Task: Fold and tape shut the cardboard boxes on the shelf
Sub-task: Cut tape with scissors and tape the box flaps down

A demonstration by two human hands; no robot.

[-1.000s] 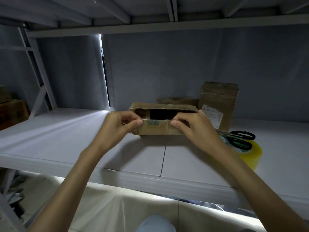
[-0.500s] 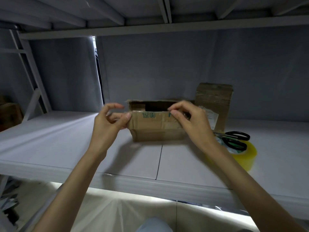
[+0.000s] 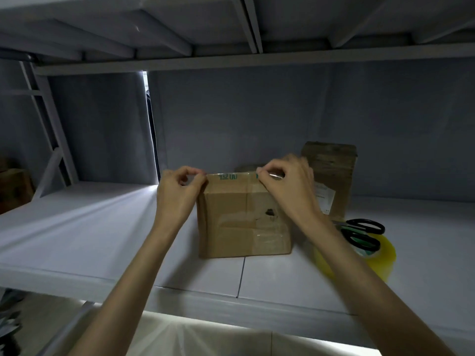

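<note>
On the shelf (image 3: 102,227), both hands pinch the cardboard box (image 3: 244,222) top corners; its green print is unreadable.

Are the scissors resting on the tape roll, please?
Yes, the scissors lie across the top of the yellow tape roll.

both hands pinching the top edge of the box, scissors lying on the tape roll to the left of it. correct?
Not quite. In the head view the scissors lie on the tape roll to the right of the box, not the left. The rest holds: the left hand and right hand both pinch the box's top edge at its two upper corners.
</note>
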